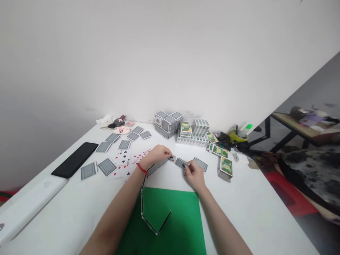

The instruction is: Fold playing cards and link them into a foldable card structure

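Observation:
My left hand (157,156), with a red string on its wrist, is closed on a small folded grey-backed playing card (172,158) just above the white table (79,209). My right hand (195,176) pinches the edge of another grey-backed card (181,163) beside it. The two cards nearly touch between my hands. A chain of joined folded cards (148,205) runs from under my left hand down over a green sheet (175,226) in front of me.
Loose cards (107,166) lie face up and face down to the left, by a black phone (75,159) and a white device (26,205). Behind stand a cube of folded cards (168,124) and several green card boxes (226,166). The table's right edge drops to a cluttered floor.

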The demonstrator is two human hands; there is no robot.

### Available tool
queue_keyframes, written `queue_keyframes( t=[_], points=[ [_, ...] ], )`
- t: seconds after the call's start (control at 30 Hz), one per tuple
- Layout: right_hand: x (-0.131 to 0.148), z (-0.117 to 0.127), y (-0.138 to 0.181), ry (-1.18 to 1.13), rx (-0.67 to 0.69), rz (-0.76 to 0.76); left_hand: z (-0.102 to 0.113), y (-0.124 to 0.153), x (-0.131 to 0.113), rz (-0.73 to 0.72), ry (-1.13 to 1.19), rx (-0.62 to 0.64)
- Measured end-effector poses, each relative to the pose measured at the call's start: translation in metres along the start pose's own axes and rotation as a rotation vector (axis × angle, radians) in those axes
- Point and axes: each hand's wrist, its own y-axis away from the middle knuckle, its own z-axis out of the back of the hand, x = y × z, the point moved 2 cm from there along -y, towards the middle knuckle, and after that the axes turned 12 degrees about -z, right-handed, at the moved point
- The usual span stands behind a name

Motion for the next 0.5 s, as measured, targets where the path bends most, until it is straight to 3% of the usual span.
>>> queue_keyframes(
  t=[0.5],
  points=[
    [0.0042, -0.0026, 0.0012, 0.097, 0.026, 0.013, -0.0052, -0.002, -0.0021, -0.007, 0.024, 0.015]
  ],
)
